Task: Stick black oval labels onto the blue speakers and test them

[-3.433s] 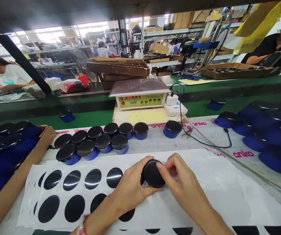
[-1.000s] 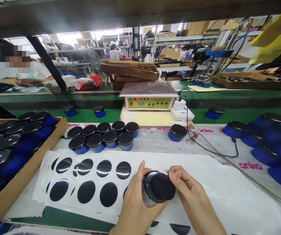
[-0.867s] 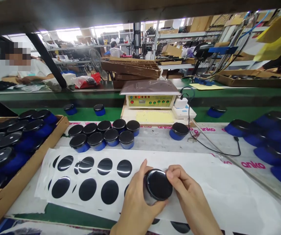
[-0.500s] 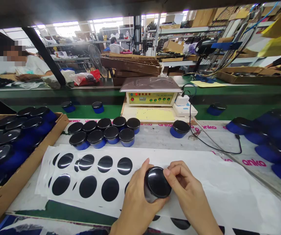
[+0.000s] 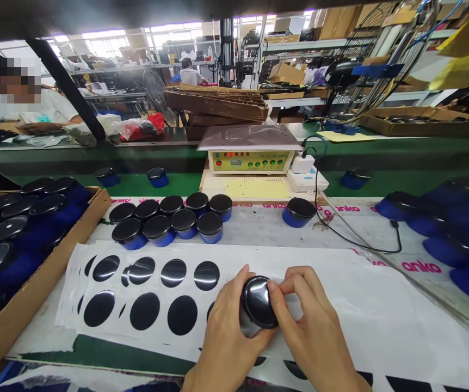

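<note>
Both hands are pinching a round black-capped container (image 5: 258, 302), the left hand (image 5: 228, 340) cupping its side and the right hand (image 5: 312, 321) pressing its rim. It is sitting near the bench's centre, over a white sheet (image 5: 234, 258) of glossy black discs (image 5: 182, 316).

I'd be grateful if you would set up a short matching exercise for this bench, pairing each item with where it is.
Items:
1. Round black-topped canister
2. Sheet of black discs
3. Control box
4. Cardboard tray

Places:
A. Straight ahead, farthest from the hands
B. Gripped between the left hand and right hand
C. At the left, filled with blue canisters
D. Lying flat beneath the hands

Pairs: 1-B, 2-D, 3-A, 4-C
</note>
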Motion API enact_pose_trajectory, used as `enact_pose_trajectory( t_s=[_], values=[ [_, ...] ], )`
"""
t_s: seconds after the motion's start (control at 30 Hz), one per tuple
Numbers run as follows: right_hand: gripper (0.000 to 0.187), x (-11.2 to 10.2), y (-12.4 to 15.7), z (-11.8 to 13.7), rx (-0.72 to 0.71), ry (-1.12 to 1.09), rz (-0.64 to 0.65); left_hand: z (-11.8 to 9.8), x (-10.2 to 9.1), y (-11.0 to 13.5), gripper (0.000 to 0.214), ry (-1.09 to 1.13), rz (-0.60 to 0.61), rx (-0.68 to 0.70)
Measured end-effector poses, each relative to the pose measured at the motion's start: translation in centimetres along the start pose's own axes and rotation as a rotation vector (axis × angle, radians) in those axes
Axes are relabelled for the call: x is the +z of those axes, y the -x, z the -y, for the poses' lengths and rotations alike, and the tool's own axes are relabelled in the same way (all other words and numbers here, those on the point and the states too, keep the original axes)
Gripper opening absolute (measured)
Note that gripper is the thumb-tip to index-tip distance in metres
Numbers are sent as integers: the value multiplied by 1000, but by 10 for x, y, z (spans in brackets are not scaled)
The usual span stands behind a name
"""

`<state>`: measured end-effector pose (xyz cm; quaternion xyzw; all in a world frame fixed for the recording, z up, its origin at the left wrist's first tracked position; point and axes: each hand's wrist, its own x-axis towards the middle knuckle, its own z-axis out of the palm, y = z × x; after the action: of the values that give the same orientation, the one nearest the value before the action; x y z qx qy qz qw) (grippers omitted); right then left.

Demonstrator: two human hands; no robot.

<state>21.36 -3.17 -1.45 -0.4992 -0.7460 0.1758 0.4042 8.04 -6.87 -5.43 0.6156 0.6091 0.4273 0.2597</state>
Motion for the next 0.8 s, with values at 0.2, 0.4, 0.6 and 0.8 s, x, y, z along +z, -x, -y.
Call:
enact_pose_trajectory(
  t_s=[0.2, 0.4, 0.6, 0.8],
  values=[
    [17, -1, -2, -15, 196, -46, 71, -2, -2, 1, 81, -116, -13, 99],
    [22, -19, -6, -42, 372, -230, -32, -18, -10, -5, 73, -376, 71, 233],
    [17, -21, 0, -53, 208, -106, 53, -30, -15, -2, 65, -660, 173, 375],
    [36, -17, 12, -66, -273, 336, 131, -35, -76, -94, 72, -659, -30, 509]
  ],
)
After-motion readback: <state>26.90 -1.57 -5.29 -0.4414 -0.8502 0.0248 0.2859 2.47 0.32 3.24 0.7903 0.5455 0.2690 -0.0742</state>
